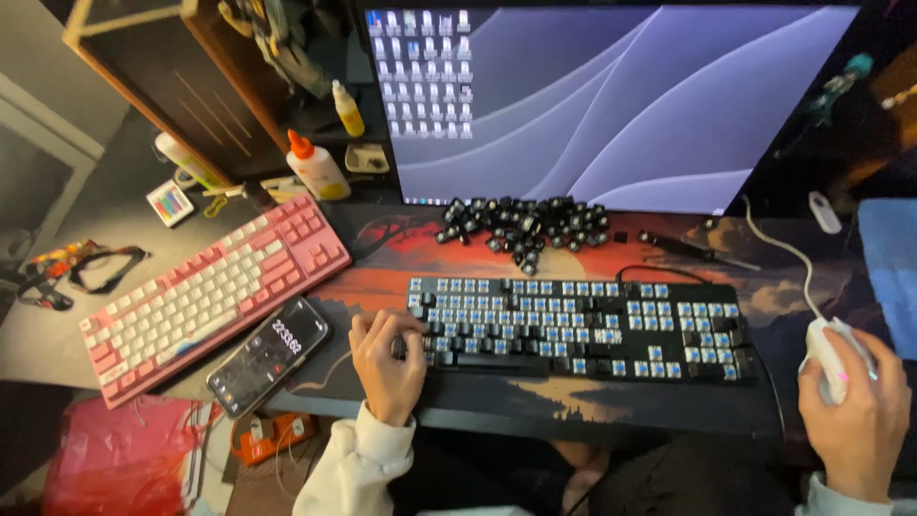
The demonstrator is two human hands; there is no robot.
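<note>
A black keyboard (pixel 583 330) lies on the desk mat with most keycaps off, its blue switches bare. My left hand (pixel 385 361) rests on its left end, fingers curled over the few black caps still there; whether it holds anything is hidden. A pile of loose black keycaps (pixel 523 225) lies behind the keyboard, under the monitor. My right hand (pixel 857 406) grips a white mouse (pixel 829 355) at the far right of the mat, its cable running back toward the monitor.
A pink and white keyboard (pixel 205 291) lies slanted at the left, a black phone (pixel 268 354) beside it. Two glue bottles (pixel 317 167) stand behind it. The monitor (pixel 611 100) fills the back. A thin dark tool (pixel 693 249) lies behind the black keyboard.
</note>
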